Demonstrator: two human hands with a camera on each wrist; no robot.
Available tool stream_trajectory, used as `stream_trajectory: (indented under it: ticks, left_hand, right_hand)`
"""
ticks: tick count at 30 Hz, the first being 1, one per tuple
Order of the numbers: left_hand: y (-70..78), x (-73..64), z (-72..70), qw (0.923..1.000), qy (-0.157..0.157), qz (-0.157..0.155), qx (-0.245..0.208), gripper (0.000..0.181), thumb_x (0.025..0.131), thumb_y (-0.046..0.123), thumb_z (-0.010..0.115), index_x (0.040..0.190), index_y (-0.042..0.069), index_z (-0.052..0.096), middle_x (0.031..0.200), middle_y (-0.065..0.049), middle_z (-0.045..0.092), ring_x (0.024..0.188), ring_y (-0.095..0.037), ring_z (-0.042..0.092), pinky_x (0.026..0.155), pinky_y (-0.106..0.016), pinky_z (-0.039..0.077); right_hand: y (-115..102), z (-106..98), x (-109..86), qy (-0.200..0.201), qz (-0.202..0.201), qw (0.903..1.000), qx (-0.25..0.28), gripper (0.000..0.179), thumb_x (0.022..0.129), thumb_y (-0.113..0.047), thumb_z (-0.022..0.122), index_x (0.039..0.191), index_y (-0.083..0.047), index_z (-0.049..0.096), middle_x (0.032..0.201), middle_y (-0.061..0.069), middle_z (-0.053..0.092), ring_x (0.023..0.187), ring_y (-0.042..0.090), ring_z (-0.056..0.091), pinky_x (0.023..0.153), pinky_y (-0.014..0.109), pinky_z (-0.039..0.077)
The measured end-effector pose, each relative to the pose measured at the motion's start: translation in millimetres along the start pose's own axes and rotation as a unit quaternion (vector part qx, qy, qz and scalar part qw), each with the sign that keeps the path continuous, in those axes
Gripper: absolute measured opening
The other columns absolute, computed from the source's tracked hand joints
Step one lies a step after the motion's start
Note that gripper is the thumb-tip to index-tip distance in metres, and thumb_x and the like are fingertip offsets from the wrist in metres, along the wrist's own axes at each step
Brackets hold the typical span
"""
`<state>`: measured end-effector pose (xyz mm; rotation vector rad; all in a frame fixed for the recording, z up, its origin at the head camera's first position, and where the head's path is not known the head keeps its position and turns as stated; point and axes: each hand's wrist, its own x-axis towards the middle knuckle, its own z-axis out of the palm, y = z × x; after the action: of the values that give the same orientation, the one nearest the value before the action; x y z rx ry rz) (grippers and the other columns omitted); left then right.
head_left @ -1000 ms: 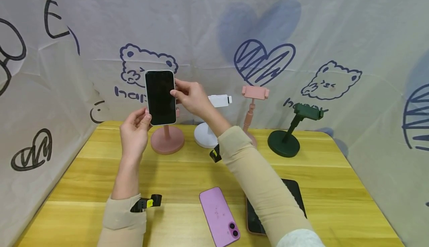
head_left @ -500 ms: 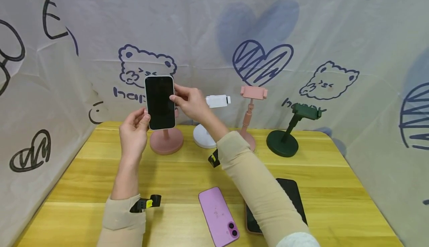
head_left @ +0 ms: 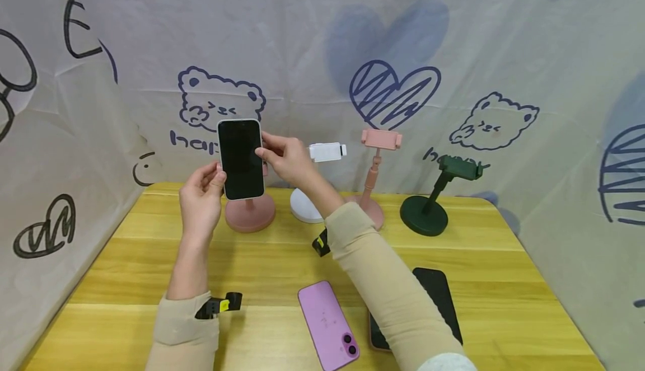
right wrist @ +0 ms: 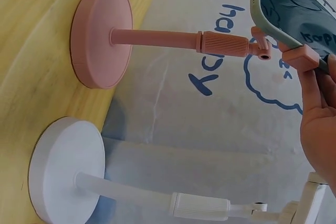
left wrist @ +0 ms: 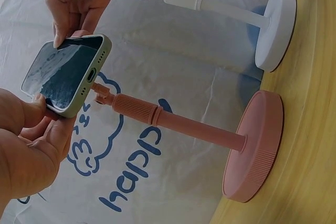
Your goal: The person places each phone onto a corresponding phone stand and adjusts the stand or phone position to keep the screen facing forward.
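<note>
A phone (head_left: 241, 159) with a dark screen and pale case stands upright in front of the pink phone stand (head_left: 250, 215) at the left. My right hand (head_left: 289, 161) pinches its right edge, thumb on the screen and fingers behind. At the lower left edge, my left hand (head_left: 201, 196) grips the end of the stand's pink clamp, thumb beside the phone. In the right wrist view a pink clamp jaw overlaps the edge of the phone (left wrist: 63, 72). The stand's ribbed stem (left wrist: 134, 108) rises from its round base (left wrist: 252, 148). Most of the clamp is hidden behind the phone.
To the right stand a white phone stand (head_left: 326, 151), another pink stand (head_left: 382, 139) and a dark green stand (head_left: 425, 215). A purple phone (head_left: 327, 320) lies back up at the front, and a black-screened device (head_left: 438, 290) lies partly under my right sleeve.
The phone has slid down in front of the pink stand, with my right hand lowering along with it. My left hand has stayed at the clamp.
</note>
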<state>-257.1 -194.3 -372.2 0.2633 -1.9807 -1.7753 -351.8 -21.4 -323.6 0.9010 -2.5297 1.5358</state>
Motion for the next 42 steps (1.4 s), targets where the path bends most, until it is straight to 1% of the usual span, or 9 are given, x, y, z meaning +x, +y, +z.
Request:
stream_trajectory:
  ticks: [4, 11, 17, 20, 23, 26, 36, 42]
  left_hand:
    - [0.2, 0.2, 0.2, 1.0000, -0.001, 0.001, -0.002, 0.041, 0.107, 0.018, 0.059, 0.145, 0.003, 0.059, 0.137, -0.014, 0.064, 0.118, -0.012, 0.061, 0.109, -0.030, 0.050]
    - [0.3, 0.5, 0.1, 1.0000, 0.000, 0.004, -0.005, 0.040, 0.107, 0.016, 0.060, 0.144, 0.001, 0.059, 0.136, -0.015, 0.065, 0.115, -0.010, 0.061, 0.108, -0.029, 0.051]
    - [1.2, -0.2, -0.5, 1.0000, 0.002, -0.001, 0.001, 0.040, 0.107, 0.017, 0.059, 0.145, 0.002, 0.059, 0.137, -0.015, 0.064, 0.116, -0.011, 0.061, 0.108, -0.029, 0.051]
    - [1.4, -0.2, -0.3, 1.0000, 0.004, 0.001, 0.004, 0.040, 0.107, 0.017, 0.059, 0.144, 0.002, 0.059, 0.137, -0.015, 0.064, 0.116, -0.012, 0.061, 0.108, -0.029, 0.051]
    - [1.8, -0.5, -0.3, 1.0000, 0.004, 0.001, 0.004, 0.040, 0.107, 0.016, 0.060, 0.144, 0.002, 0.059, 0.136, -0.015, 0.065, 0.116, -0.012, 0.061, 0.108, -0.030, 0.051]
    - [2.0, -1.0, -0.8, 1.0000, 0.002, -0.005, 0.004, 0.041, 0.107, 0.017, 0.060, 0.145, 0.003, 0.059, 0.137, -0.015, 0.064, 0.117, -0.012, 0.061, 0.108, -0.029, 0.050]
    - [2.6, -0.9, -2.2, 0.9999, -0.004, -0.011, 0.004, 0.042, 0.106, 0.019, 0.061, 0.145, 0.005, 0.059, 0.138, -0.013, 0.064, 0.119, -0.013, 0.061, 0.109, -0.029, 0.050]
    - [2.4, -0.9, -2.5, 0.9999, -0.003, -0.016, 0.003, 0.042, 0.106, 0.019, 0.061, 0.145, 0.005, 0.059, 0.138, -0.013, 0.064, 0.119, -0.013, 0.061, 0.108, -0.029, 0.050]
  right_hand:
    - [0.7, 0.2, -1.4, 0.001, -0.002, 1.0000, 0.001, 0.048, 0.104, -0.018, 0.066, 0.150, -0.009, 0.056, 0.128, 0.010, 0.073, 0.108, 0.017, 0.071, 0.083, 0.021, 0.057]
    - [0.7, 0.4, -2.4, -0.004, 0.009, 0.9999, -0.004, 0.049, 0.104, -0.019, 0.066, 0.150, -0.011, 0.055, 0.132, 0.009, 0.071, 0.111, 0.016, 0.070, 0.089, 0.021, 0.058]
    - [1.2, 1.4, -2.1, 0.000, -0.001, 0.9999, -0.015, 0.048, 0.103, -0.018, 0.067, 0.148, -0.009, 0.057, 0.133, 0.011, 0.071, 0.111, 0.018, 0.071, 0.090, 0.022, 0.059]
    - [1.4, 1.4, -1.8, 0.002, -0.009, 0.9998, -0.020, 0.047, 0.102, -0.017, 0.068, 0.147, -0.008, 0.058, 0.133, 0.012, 0.070, 0.111, 0.019, 0.072, 0.088, 0.021, 0.059]
    - [0.8, 0.9, -2.3, 0.005, -0.017, 0.9995, -0.028, 0.046, 0.102, -0.017, 0.068, 0.146, -0.008, 0.058, 0.131, 0.012, 0.071, 0.108, 0.018, 0.073, 0.082, 0.021, 0.059]
    - [1.1, 0.6, -2.6, 0.007, -0.019, 0.9992, -0.034, 0.045, 0.102, -0.017, 0.069, 0.145, -0.008, 0.059, 0.130, 0.012, 0.072, 0.107, 0.017, 0.073, 0.079, 0.020, 0.058]
    - [2.1, -1.1, -4.4, 0.005, -0.027, 0.9983, -0.052, 0.045, 0.102, -0.017, 0.069, 0.145, -0.007, 0.059, 0.128, 0.012, 0.072, 0.105, 0.017, 0.074, 0.075, 0.019, 0.056]
    - [2.7, -0.8, -5.6, 0.003, -0.041, 0.9973, -0.061, 0.045, 0.102, -0.016, 0.069, 0.144, -0.006, 0.059, 0.123, 0.013, 0.074, 0.101, 0.017, 0.075, 0.068, 0.017, 0.051]
